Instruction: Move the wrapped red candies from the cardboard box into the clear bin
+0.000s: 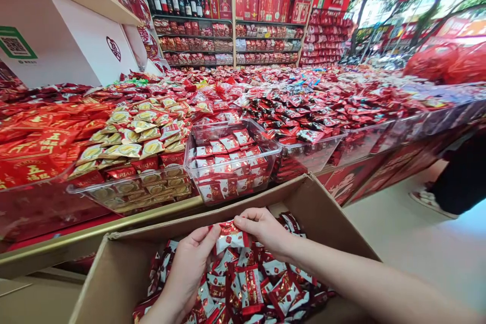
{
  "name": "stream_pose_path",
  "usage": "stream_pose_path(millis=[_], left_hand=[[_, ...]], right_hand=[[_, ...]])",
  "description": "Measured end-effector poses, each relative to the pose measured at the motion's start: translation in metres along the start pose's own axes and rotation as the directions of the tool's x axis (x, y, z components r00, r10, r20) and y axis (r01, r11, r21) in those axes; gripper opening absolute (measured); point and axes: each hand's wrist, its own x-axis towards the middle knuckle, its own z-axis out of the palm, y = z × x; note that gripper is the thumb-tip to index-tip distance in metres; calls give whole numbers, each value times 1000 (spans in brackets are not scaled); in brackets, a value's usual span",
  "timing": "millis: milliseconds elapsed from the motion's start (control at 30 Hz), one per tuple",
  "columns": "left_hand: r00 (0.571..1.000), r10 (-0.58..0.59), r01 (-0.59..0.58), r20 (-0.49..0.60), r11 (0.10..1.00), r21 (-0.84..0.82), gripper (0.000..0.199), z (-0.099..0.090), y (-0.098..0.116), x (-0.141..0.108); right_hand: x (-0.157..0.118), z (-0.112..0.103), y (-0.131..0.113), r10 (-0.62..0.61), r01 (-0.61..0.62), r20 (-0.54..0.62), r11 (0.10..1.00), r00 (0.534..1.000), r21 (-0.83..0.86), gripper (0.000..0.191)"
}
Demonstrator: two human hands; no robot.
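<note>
A small red-and-white wrapped candy [231, 237] is stretched between my two hands, just above the pile in an open cardboard box [330, 217]. My left hand [192, 258] pinches its left end with thumb and fingers. At the opposite end, my right hand [264, 230] grips the wrapper's upper right corner. Many loose candies of the same look [250, 286] lie jumbled in the box beneath. Behind the box, a clear plastic bin [273, 149] contains matching candies set in neat rows, partly below its rim.
Gold durian-printed packets [142, 134] fill the bin to the left, beside large red packets [41, 149]. Dark red packets [299, 111] heap up on the right. A gold rail [152, 217] runs along the counter front. A person's shoe [433, 202] is on the floor at right.
</note>
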Motion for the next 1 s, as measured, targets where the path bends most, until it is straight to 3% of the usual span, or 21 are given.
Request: stream_pose_path(millis=[200,367,533,633,700,733,767,833,933,1000], left_hand=[[1000,16,-16,2,999,-34,25,-1,4,-1],[998,-60,62,-26,994,88,26,1,8,-5],[997,-70,66,11,967,245,22,-4,14,-4],[997,-52,34,51,956,291,24,-10,21,-3],[997,-39,18,66,957,290,26,-13,25,-4],[997,-32,11,70,959,283,27,-14,27,-5],[997,-25,3,77,962,273,28,-14,29,-6],[995,-19,-4,97,972,235,29,-13,33,-10],[992,-47,36,117,995,92,29,-8,39,-17],[993,-52,55,102,998,-33,31,-6,42,-20]], right_hand=[[-1,-1,1,37,-38,25,999,999,38,31],[-1,0,0,75,-72,-53,996,996,50,33],[-1,-2,0,83,-88,-50,988,995,-123,36],[-6,-3,-8,-22,19,-8,955,1000,-295,36],[-13,-4,-20,-211,243,121,837,970,-491,42],[-18,-4,-27,-296,379,237,723,925,-578,47],[-22,-3,-35,-347,503,365,580,864,-640,49],[-30,-1,-48,-353,668,575,259,738,-698,37],[-40,5,-65,-332,711,705,-127,626,-692,20],[-44,9,-79,-333,729,759,-237,560,-642,20]])
